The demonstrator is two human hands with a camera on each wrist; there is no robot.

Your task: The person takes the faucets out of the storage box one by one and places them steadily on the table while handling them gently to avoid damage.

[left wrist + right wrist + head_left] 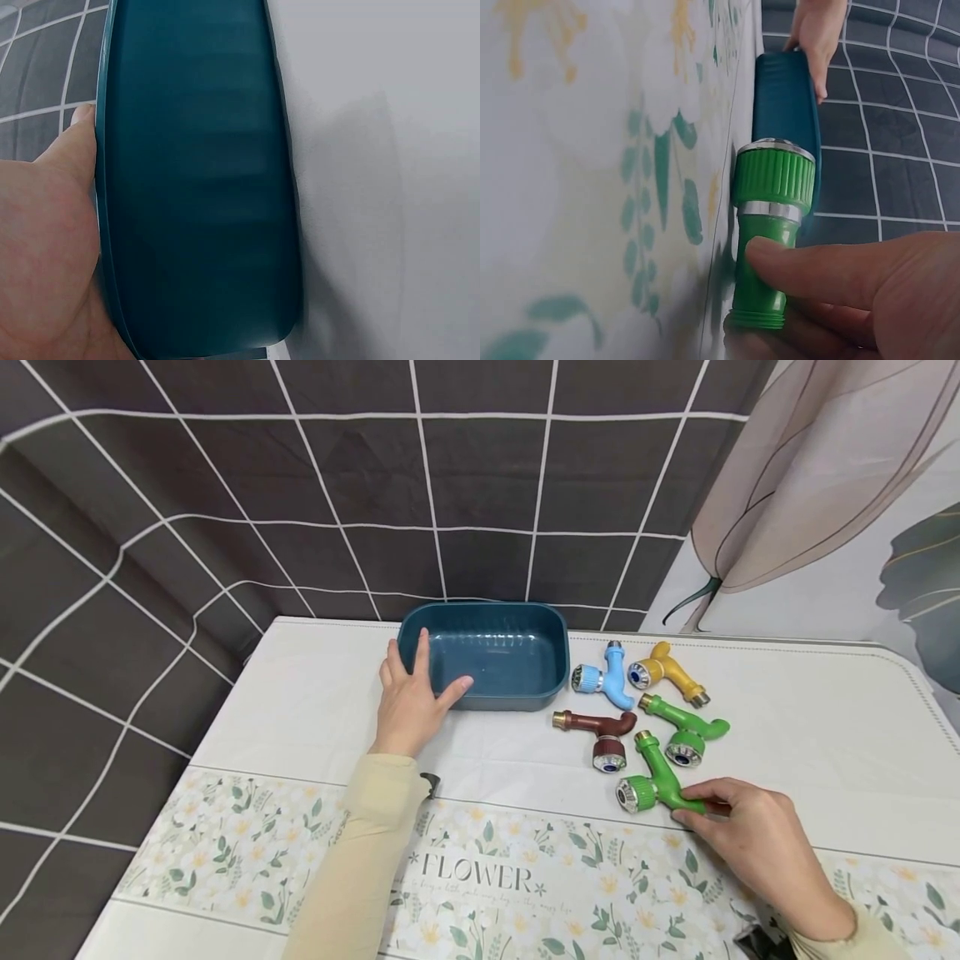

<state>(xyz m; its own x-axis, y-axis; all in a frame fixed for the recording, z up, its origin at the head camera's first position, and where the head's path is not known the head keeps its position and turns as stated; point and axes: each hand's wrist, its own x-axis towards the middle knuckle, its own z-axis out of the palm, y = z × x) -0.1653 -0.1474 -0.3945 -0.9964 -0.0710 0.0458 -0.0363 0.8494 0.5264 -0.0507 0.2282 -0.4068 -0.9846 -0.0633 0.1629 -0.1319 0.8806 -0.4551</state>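
Note:
A dark teal plastic basin [487, 700] stands at the back of the table. My left hand [411, 706] rests at its near left corner, fingers spread along the left rim and thumb over the front rim. My right hand [757, 839] pinches the spout end of a green faucet [662, 777] between thumb and fingers. In the right wrist view the ribbed green knob of this faucet [774, 180] points toward the basin. Just beyond it lie a second green faucet [686, 727] and a dark red faucet [600, 724].
Farther back, a light blue faucet [613, 677] lies close to the basin's right side, beside a yellow faucet [670, 671]. A white tablecloth [810, 727] with a floral band covers the table. Behind hangs a dark curtain [480, 468] with a white grid.

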